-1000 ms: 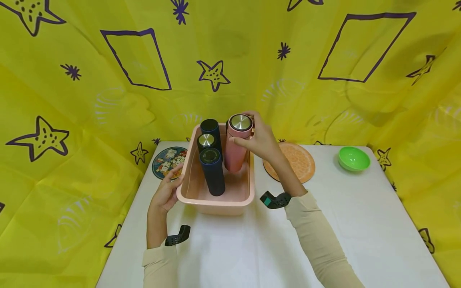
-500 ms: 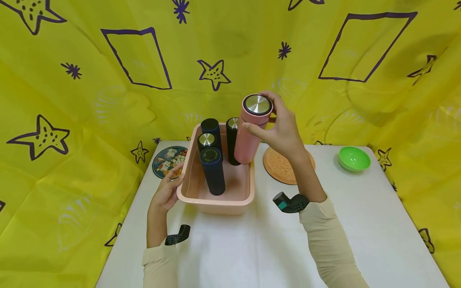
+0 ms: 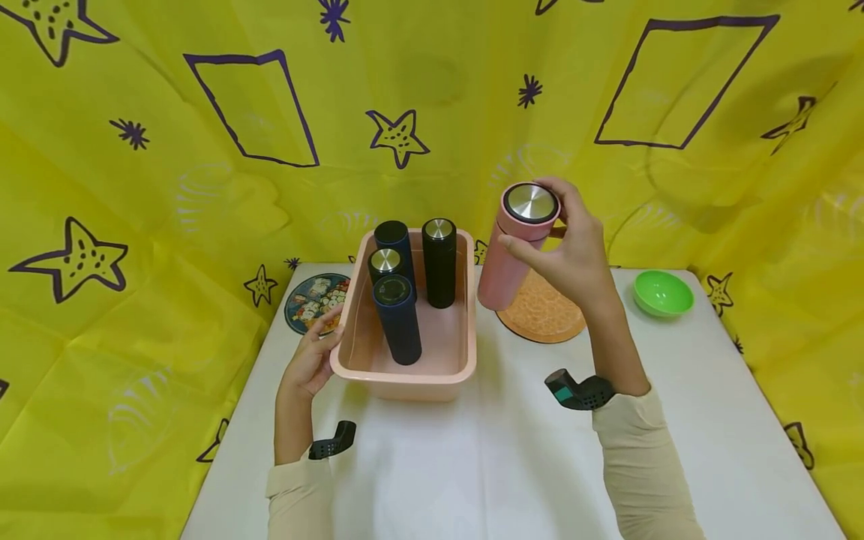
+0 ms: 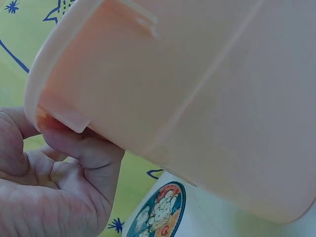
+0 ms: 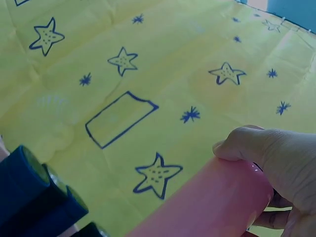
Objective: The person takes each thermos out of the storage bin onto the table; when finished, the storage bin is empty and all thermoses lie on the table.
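Note:
My right hand (image 3: pixel 579 251) grips a pink thermos flask (image 3: pixel 509 259) with a silver lid, held slightly tilted above the orange round mat (image 3: pixel 547 311). In the right wrist view my thumb lies along the pink flask (image 5: pixel 212 197), and the fingers pass behind it. My left hand (image 3: pixel 313 360) holds the left rim of a pale pink plastic tub (image 3: pixel 405 379); in the left wrist view the fingers hook under that rim. Inside the tub stand several dark flasks: a navy one (image 3: pixel 400 322) in front, a black one (image 3: pixel 440 262) at the back right, and others at the left.
A round mat with a food picture (image 3: pixel 316 304) lies left of the tub, partly behind my left hand. A green bowl (image 3: pixel 663 294) sits at the table's back right. A yellow patterned curtain (image 3: pixel 432 90) hangs close around the white table (image 3: pixel 432 472).
My right hand has lifted the pink flask out of the tub and carried it right, over the orange mat. The black flask behind it has come into view. My left hand stays on the rim.

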Demonstrator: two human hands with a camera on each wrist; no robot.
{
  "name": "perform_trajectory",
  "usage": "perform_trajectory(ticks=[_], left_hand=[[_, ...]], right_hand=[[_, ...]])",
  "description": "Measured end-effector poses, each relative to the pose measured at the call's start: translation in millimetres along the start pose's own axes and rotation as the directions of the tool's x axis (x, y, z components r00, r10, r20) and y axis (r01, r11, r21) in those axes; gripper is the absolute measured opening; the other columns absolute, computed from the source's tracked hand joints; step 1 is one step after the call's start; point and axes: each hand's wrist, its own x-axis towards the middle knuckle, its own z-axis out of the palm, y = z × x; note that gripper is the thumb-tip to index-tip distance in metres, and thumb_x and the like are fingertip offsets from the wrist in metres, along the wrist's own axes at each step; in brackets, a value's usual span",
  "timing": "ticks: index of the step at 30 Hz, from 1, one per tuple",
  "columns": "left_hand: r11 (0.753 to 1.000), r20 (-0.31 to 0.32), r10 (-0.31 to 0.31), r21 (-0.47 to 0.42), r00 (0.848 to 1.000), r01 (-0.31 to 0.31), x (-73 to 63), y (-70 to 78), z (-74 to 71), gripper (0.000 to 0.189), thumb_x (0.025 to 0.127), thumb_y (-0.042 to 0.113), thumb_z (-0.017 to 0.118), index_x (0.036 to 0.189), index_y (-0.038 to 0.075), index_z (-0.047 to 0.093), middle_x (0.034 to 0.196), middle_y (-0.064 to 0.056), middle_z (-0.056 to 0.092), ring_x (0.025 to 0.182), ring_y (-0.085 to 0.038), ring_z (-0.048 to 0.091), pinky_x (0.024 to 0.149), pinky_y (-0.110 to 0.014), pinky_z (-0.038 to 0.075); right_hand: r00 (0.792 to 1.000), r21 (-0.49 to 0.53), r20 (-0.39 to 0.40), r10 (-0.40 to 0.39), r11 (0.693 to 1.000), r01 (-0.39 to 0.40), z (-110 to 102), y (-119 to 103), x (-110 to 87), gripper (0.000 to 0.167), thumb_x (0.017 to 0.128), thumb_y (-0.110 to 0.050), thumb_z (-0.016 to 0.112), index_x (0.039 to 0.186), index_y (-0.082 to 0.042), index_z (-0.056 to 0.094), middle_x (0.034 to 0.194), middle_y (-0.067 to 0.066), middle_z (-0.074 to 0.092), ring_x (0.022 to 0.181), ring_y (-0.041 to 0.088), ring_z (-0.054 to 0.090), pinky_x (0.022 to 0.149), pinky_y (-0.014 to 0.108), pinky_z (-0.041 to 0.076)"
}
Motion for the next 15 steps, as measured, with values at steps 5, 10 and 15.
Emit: perform_trajectory(ticks=[5, 10, 15], left_hand=[[1.0, -0.005, 0.0, 0.0, 1.0, 0.0, 0.1, 0.2, 1.2, 0.05, 0.103, 0.008, 0.045, 0.15, 0.017, 0.031, 0.112, 0.001, 0.061, 0.085, -0.008, 0.069, 0.069, -0.025, 0.06], [1.0, -0.009, 0.004, 0.008, 1.0, -0.004, 0.2, -0.3, 1.0, 0.048, 0.103, 0.008, 0.045, 0.149, 0.018, 0.032, 0.119, -0.003, 0.056, 0.086, -0.008, 0.069, 0.07, -0.025, 0.06], [1.0, -0.008, 0.009, 0.013, 1.0, -0.009, -0.4, 0.1, 1.2, 0.048, 0.103, 0.009, 0.045, 0.148, 0.019, 0.034, 0.124, -0.005, 0.052, 0.088, -0.008, 0.069, 0.072, -0.025, 0.06]], right_hand=[[0.998, -0.025, 0.025, 0.06, 0.998, -0.06, -4.1, 20.7, -11.2, 0.073, 0.076, -0.015, 0.084, 0.137, -0.008, 0.046, 0.128, 0.008, 0.06, 0.114, 0.02, 0.056, 0.082, 0.016, 0.048], [0.993, -0.041, 0.039, 0.113, 0.993, -0.111, -5.0, 44.4, -25.3, 0.074, 0.075, -0.014, 0.084, 0.137, -0.005, 0.045, 0.128, 0.011, 0.059, 0.115, 0.021, 0.056, 0.083, 0.017, 0.047], [0.989, -0.06, 0.046, 0.138, 0.989, -0.135, -6.3, 64.7, -41.3, 0.074, 0.076, -0.014, 0.083, 0.137, -0.002, 0.043, 0.127, 0.014, 0.059, 0.114, 0.023, 0.055, 0.083, 0.016, 0.046]])
